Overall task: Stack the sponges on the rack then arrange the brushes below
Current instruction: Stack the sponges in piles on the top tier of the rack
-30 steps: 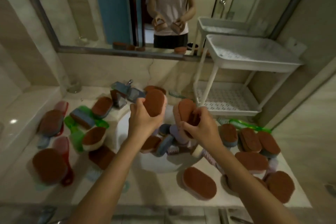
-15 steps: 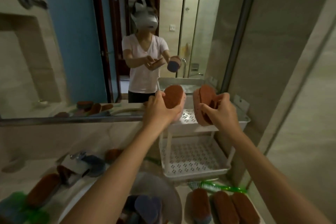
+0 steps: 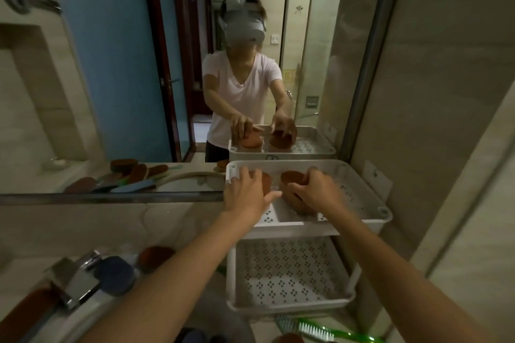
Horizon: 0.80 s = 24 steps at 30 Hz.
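Observation:
A white two-tier rack (image 3: 384,213) stands against the wall at the right. Both my hands are inside its top tray. My left hand (image 3: 246,193) presses a brown sponge (image 3: 266,182) down at the tray's back left. My right hand (image 3: 317,189) grips a second brown sponge (image 3: 289,178) just to the right of the first, tilted on the tray floor. The lower tray (image 3: 292,270) holds nothing. A green-handled brush (image 3: 320,331) lies on the counter in front of the rack.
A mirror (image 3: 139,78) rises behind the counter and reflects a person and the rack. At lower left are the chrome faucet (image 3: 75,281), a blue sponge (image 3: 114,273), another brown sponge (image 3: 156,256) and the sink rim.
Both hands carried their sponges up from over the sink and lowered them into the rack's top tray. My view lifted from the counter to the rack.

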Available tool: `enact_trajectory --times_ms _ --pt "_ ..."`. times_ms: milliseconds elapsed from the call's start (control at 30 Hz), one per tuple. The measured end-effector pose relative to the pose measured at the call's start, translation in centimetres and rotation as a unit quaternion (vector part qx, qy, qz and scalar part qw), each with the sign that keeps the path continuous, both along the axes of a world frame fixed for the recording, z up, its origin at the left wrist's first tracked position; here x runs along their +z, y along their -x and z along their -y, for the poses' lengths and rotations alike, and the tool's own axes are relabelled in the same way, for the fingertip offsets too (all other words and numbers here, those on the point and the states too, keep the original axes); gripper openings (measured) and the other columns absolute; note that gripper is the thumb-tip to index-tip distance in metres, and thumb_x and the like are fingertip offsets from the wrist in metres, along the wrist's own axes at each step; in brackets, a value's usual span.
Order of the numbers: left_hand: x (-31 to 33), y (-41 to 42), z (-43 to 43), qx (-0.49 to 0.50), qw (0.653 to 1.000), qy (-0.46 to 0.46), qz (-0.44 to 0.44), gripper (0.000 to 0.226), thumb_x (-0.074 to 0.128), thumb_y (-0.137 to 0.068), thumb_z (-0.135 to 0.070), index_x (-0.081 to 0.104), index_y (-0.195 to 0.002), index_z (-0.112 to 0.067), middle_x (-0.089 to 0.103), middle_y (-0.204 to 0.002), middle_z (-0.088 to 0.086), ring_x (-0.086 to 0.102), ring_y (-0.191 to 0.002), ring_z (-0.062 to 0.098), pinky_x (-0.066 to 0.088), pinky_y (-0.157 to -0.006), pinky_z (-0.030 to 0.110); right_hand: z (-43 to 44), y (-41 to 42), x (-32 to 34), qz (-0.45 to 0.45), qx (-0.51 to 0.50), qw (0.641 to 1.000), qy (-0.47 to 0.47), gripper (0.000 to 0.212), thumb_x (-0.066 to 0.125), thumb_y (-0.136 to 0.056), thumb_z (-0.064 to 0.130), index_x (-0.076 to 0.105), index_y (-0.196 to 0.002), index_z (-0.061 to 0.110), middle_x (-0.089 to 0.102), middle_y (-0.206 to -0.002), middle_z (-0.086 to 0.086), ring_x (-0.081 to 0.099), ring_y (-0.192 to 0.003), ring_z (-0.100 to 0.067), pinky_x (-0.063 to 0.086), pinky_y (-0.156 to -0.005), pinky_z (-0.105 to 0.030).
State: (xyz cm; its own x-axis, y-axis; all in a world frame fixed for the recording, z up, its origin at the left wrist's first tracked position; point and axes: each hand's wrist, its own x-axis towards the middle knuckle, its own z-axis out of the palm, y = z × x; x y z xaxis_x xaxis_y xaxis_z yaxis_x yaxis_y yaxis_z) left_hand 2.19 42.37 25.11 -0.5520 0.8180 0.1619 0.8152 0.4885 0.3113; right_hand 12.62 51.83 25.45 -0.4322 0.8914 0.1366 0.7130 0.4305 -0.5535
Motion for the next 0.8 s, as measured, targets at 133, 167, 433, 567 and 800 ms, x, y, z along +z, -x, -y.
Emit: enact_trajectory --times_ms 133,167,433,567,800 --pt "0.3 0.9 1.0 -0.051 0.997 0.054 -0.01 0.064 0.039 -0.088 -0.062 0.042 -0.134 -0.018 0.033 -0.145 0.011 0.034 -0.133 0.029 0.034 -0.105 0.043 -1.0 -1.1 -0.1 0.035 0.066 0.997 0.029 0.038 0.062 -0.086 0.037 0.053 -0.115 0.013 0.061 -0.116 -0.007 0.057 -0.096 -0.018 0.051 -0.085 -0.032" --pt "0.5 1.2 1.2 -0.064 0.995 0.07 -0.012 0.059 0.044 -0.087 -0.059 0.046 -0.13 -0.018 0.039 -0.139 0.009 0.039 -0.128 0.027 0.037 -0.101 0.04 -1.1 -1.6 0.1 0.047 0.101 0.992 0.051 0.044 0.065 -0.084 0.034 0.051 -0.121 0.014 0.057 -0.122 -0.006 0.055 -0.101 -0.018 0.049 -0.089 -0.032" --pt "0.1 2.7 1.2 -0.058 0.996 0.05 -0.044 0.048 0.057 -0.088 -0.039 0.051 -0.128 -0.014 0.041 -0.137 0.009 0.037 -0.127 0.027 0.034 -0.102 0.035 -1.2 -1.0 -0.5 0.047 0.158 0.986 0.031 0.066 0.072 -0.079 0.025 0.041 -0.137 0.017 0.051 -0.136 -0.005 0.05 -0.12 -0.02 0.042 -0.095 -0.027" --pt "-0.2 3.6 0.6 -0.04 0.998 0.04 -0.04 0.048 0.057 -0.088 -0.037 0.049 -0.13 -0.015 0.036 -0.144 0.01 0.031 -0.133 0.028 0.03 -0.106 0.037 -1.3 0.6 -0.7 0.045 0.149 0.988 0.008 0.064 0.069 -0.081 0.026 0.041 -0.138 0.017 0.051 -0.136 -0.006 0.05 -0.121 -0.021 0.042 -0.095 -0.028" --pt "-1.0 4.7 -0.2 -0.035 0.999 0.009 -0.024 0.052 0.063 -0.084 -0.037 0.049 -0.129 -0.014 0.039 -0.141 0.009 0.033 -0.128 0.028 0.038 -0.1 0.037 -1.3 2.1 -1.5 0.059 0.149 0.986 -0.037 0.065 0.067 -0.082 0.035 0.042 -0.139 0.017 0.055 -0.133 -0.008 0.053 -0.119 -0.024 0.045 -0.099 -0.034"
